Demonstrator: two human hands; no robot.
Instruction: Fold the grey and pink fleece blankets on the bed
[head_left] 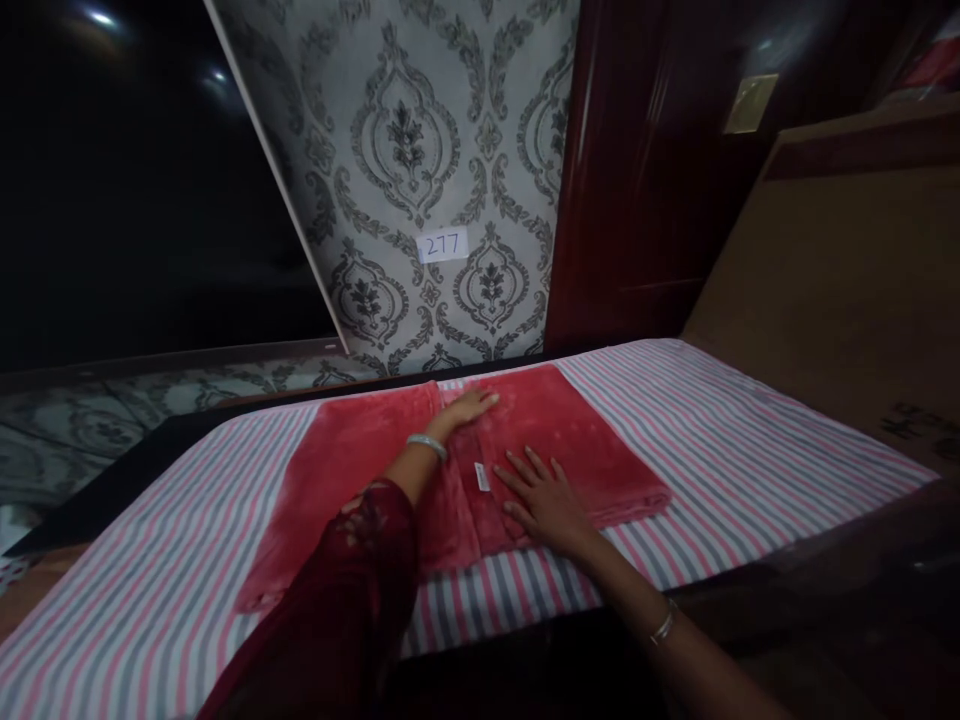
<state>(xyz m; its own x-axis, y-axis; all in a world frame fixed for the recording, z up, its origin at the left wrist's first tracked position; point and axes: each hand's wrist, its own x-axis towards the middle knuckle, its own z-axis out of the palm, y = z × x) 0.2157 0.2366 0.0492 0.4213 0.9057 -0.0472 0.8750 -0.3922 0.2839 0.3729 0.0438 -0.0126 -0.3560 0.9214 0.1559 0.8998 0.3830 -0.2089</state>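
Striped sheet [750, 450], red towel [585, 440] under both hands, patterned wallpaper [405, 140]

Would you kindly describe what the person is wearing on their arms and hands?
The left hand is bare, with a pale, whitish bangle at the wrist and a dark red sleeve with a lace-like cut-out pattern up the arm. The right hand is also bare, the forearm unsleeved, with a thin silver-coloured bracelet at the wrist.

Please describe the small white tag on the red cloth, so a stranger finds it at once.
On the striped sheet lies a folded red cloth. Both hands press flat on it; the tag sits just left of the right hand. It is the only white spot on the red.
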